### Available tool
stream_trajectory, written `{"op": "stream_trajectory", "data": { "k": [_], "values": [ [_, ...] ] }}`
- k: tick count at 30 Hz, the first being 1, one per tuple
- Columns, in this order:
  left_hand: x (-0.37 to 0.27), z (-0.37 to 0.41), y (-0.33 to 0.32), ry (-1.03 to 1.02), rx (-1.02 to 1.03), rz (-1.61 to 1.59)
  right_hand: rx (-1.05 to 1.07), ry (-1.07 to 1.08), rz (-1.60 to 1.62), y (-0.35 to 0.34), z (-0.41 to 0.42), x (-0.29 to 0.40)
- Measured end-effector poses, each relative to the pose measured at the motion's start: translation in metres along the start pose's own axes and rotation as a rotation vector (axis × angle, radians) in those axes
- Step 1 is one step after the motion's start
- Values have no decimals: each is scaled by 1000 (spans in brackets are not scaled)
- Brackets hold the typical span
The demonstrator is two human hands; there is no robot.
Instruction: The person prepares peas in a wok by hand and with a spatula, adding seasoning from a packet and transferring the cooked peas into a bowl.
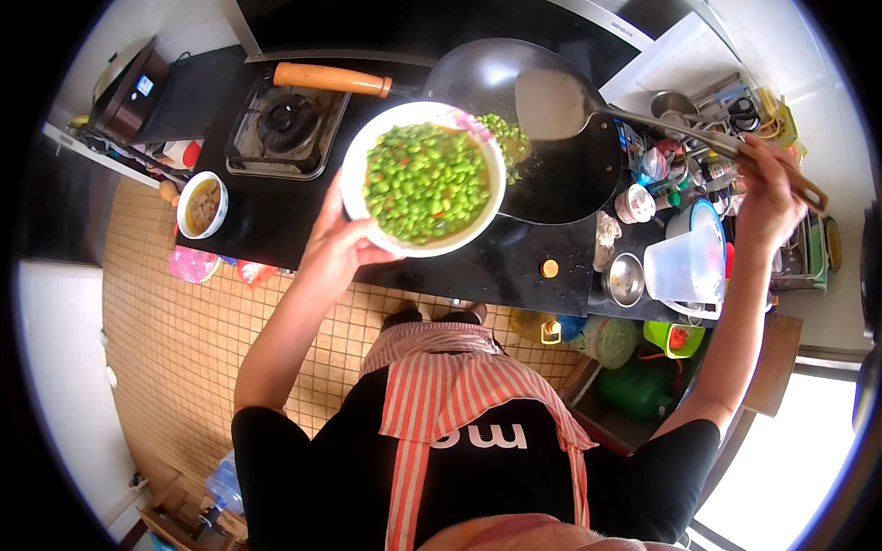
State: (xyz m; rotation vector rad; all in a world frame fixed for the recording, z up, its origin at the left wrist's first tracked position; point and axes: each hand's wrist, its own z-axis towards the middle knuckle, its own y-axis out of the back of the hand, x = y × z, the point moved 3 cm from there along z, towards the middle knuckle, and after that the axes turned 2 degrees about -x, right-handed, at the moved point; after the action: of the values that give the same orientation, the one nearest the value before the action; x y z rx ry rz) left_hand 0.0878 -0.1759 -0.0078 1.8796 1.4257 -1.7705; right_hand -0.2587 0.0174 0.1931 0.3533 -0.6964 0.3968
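Observation:
My left hand (337,251) grips the lower left rim of a white bowl (353,180) filled with green beans (427,182) and small red bits in liquid. The bowl is held over the near left edge of a dark wok (565,182), whose wooden handle (332,78) points left. More green beans (501,138) lie in the wok beside the bowl. On the right, my right hand (768,189) is closed around the handle of a metal wok spatula (551,105). Its wide blade is inside the wok, right of those beans.
A gas burner (282,124) is left of the wok. A small bowl of brownish food (202,205) stands at the counter's left end. To the right are a metal bowl (626,279), a translucent plastic container (682,268), a jar (634,204) and crowded utensils. A yellow cap (549,268) lies near the front edge.

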Motion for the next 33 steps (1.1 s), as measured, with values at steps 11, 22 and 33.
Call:
{"op": "stream_trajectory", "data": {
  "k": [11, 22, 33],
  "values": [
    [30, -67, 66, 72, -211, 62, 774, 88, 5, -110, -12, 14],
    [92, -43, 81, 59, -211, -83, 276, -170, 34, -146, 8, -23],
    [73, -40, 72, 87, -201, -25, -49, -277, -284, -25, 23, -64]
  ]
}}
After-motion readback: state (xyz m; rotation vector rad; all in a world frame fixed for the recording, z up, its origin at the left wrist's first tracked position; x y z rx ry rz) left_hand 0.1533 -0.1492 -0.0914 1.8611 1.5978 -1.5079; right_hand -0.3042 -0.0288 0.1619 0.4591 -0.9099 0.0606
